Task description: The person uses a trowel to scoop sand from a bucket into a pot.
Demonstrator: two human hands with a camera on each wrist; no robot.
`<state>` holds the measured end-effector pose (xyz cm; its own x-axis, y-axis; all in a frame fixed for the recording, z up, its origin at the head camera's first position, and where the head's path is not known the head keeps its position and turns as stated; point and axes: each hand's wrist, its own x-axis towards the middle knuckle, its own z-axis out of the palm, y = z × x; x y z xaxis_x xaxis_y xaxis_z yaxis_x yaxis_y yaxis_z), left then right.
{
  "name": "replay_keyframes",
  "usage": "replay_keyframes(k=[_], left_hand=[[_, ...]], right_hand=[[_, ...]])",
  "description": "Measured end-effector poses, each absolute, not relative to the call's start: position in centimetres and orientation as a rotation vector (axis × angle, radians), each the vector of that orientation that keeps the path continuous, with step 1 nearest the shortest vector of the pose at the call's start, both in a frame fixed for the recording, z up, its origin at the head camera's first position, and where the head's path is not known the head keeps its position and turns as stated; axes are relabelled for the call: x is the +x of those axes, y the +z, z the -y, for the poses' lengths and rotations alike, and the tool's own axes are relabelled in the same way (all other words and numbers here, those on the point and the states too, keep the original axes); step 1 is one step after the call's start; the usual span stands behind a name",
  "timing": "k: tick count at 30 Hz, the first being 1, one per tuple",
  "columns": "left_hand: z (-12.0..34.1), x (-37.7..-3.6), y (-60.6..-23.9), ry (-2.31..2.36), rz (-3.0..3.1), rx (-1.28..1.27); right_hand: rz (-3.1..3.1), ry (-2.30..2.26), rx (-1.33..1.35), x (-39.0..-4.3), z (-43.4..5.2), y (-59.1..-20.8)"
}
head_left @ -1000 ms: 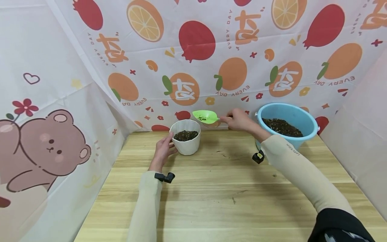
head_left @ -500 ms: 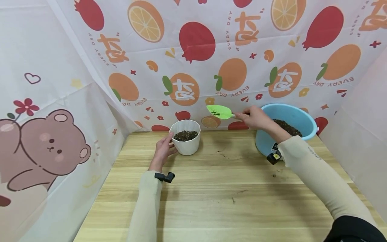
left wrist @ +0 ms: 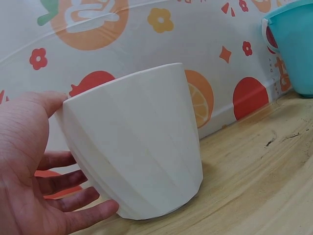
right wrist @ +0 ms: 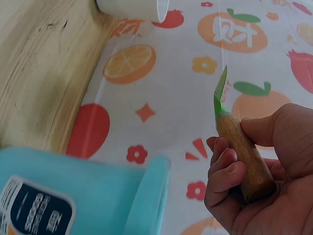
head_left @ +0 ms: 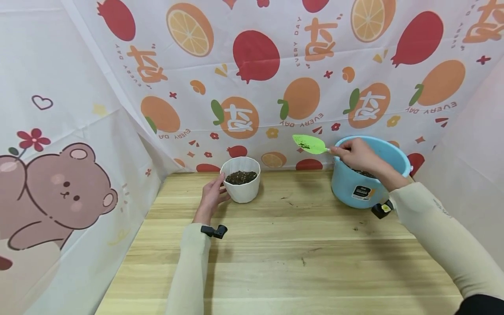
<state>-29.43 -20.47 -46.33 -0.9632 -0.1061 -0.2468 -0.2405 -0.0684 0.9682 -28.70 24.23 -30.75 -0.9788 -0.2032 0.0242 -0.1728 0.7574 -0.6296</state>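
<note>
My left hand (head_left: pixel 214 193) steadies a white flowerpot (left wrist: pixel 134 142) on the table, thumb at its rim and fingers along its side. Dark soil (head_left: pixel 241 177) partly fills this pot. In my right hand (head_left: pixel 360 154) I grip a small garden trowel by its wooden handle (right wrist: pixel 245 154). Its green blade (head_left: pixel 309 144) points left in the head view, with a few soil crumbs on it. The trowel hand is over the left rim of a light blue bucket (head_left: pixel 341 183), hiding much of the soil inside.
The wooden table (head_left: pixel 275 262) bears scattered soil specks between pot and bucket. A fruit-printed cloth (head_left: pixel 256 109) hangs right behind both containers. Another cloth with a bear print (head_left: pixel 71 188) closes off the left side. The bucket carries a dark label (right wrist: pixel 41 210).
My right hand has carried the trowel right, away from above the pot's side to the bucket's rim, its blade turning slightly. The left hand and flowerpot have stayed put.
</note>
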Motion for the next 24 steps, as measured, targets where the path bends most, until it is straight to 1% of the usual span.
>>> replay_keyframes(k=[12, 24], left_hand=[[20.7, -29.4, -46.1, 2.193, -2.047, -0.373], [20.5, -29.3, -46.1, 2.189, -2.073, -0.377]], right_hand=[[-2.98, -0.9, -0.221, -27.9, -28.3, -30.4], [-2.959, -0.857, -0.123, -27.3, -30.8, -30.2]])
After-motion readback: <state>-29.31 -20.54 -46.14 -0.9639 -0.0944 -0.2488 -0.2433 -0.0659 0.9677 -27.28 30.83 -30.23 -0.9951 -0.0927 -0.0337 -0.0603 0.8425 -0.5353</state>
